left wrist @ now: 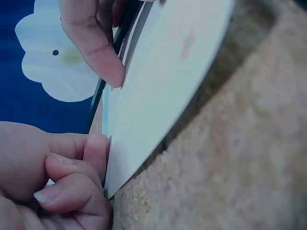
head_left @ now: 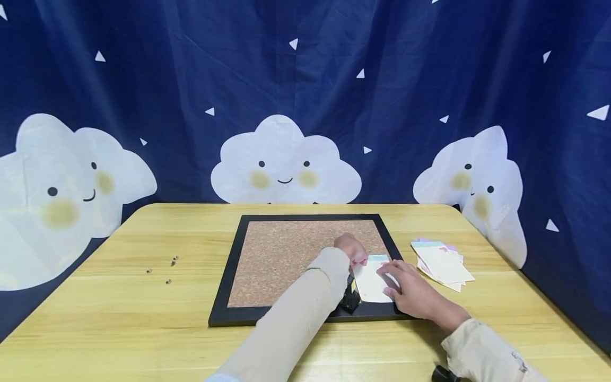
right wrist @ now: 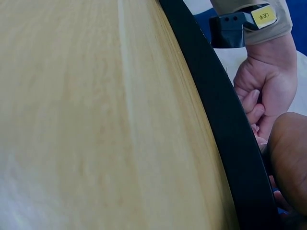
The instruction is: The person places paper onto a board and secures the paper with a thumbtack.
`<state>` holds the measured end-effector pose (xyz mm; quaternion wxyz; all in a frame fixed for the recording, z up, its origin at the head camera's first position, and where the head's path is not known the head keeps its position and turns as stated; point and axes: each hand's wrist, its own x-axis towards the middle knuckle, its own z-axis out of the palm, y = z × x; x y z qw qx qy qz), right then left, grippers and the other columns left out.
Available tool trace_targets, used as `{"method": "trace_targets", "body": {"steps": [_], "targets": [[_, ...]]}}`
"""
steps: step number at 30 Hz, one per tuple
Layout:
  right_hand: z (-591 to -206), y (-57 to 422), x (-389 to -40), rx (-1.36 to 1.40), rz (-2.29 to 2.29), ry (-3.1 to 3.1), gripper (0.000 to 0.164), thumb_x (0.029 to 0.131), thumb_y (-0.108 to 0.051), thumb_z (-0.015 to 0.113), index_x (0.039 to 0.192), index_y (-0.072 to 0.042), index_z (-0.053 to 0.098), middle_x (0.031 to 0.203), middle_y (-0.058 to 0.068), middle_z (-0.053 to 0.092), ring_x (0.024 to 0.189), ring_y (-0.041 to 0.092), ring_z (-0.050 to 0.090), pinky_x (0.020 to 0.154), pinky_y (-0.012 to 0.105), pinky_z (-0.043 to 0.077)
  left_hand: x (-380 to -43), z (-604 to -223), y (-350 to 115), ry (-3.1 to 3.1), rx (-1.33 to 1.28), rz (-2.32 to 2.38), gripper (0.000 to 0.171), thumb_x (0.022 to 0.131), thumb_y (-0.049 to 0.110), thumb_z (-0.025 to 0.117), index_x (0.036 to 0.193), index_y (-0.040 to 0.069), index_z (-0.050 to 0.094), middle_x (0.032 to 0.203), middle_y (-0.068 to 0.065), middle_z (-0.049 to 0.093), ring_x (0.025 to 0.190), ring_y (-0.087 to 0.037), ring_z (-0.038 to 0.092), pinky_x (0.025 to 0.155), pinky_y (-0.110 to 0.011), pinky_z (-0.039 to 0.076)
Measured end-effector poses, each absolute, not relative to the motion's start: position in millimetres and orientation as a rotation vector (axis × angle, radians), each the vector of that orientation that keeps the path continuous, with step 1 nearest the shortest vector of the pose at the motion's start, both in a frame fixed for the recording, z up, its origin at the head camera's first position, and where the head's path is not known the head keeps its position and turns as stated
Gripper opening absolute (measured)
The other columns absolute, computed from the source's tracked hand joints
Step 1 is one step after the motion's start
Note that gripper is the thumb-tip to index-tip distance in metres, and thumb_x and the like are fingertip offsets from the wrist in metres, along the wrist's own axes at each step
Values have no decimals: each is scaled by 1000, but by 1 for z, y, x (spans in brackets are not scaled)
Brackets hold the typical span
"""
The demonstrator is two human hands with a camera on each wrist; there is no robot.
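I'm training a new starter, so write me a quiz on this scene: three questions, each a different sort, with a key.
1. True or false: the stack of cards lies on the corkboard.
2. The right hand is at which side of the white card under it, in the head view? A) far left corner B) right side C) left side
3. How many small metal pieces lie on the table left of the corkboard?

Key: 1 false, it lies on the table to the right; 2 B; 3 four.
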<state>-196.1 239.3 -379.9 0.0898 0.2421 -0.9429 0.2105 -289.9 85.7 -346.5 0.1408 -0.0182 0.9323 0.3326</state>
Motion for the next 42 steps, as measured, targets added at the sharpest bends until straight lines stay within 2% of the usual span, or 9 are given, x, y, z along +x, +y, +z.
{"method": "trace_targets", "body": {"steps": [7, 21, 31, 36, 42], "targets": [[-379, 237, -197, 732, 637, -2800, 32, 85, 0, 70, 116, -4, 64, 121, 17, 56, 111, 37, 53, 95, 56, 43, -295, -351, 83, 2702, -42, 943, 22, 74, 8, 80, 63, 2, 62, 48, -1, 44, 37, -9, 41, 36, -18, 34], [-380, 235, -196, 728, 643, -2806, 31, 86, 0, 69, 117, -3, 63, 122, 18, 55, 112, 37, 52, 96, 56, 42, -292, -350, 79, 2657, -27, 1001, 31, 75, 3, 77, 54, 6, 54, 38, 2, 37, 35, -10, 38, 36, -20, 31], [-379, 237, -196, 715, 631, -2810, 31, 86, 0, 69, 116, -3, 63, 121, 18, 55, 111, 37, 53, 95, 57, 43, -296, -352, 81, 2607, 17, 998, 35, 73, -4, 72, 44, 7, 56, 39, -1, 45, 32, -9, 40, 36, -18, 36], [-378, 238, -196, 750, 619, -2792, 31, 85, -1, 70, 115, -4, 64, 120, 18, 56, 110, 38, 53, 94, 57, 43, -296, -351, 81, 2435, -56, 1218, 26, 79, -8, 68, 54, -1, 63, 44, -4, 53, 35, -9, 48, 37, -17, 43], [-379, 241, -197, 759, 617, -2780, 28, 86, 0, 68, 114, -4, 64, 119, 17, 57, 109, 37, 54, 94, 57, 44, -289, -347, 78, 2298, -84, 1376, 13, 88, -9, 60, 75, -9, 65, 58, -11, 62, 43, -12, 55, 48, -20, 53]]}}
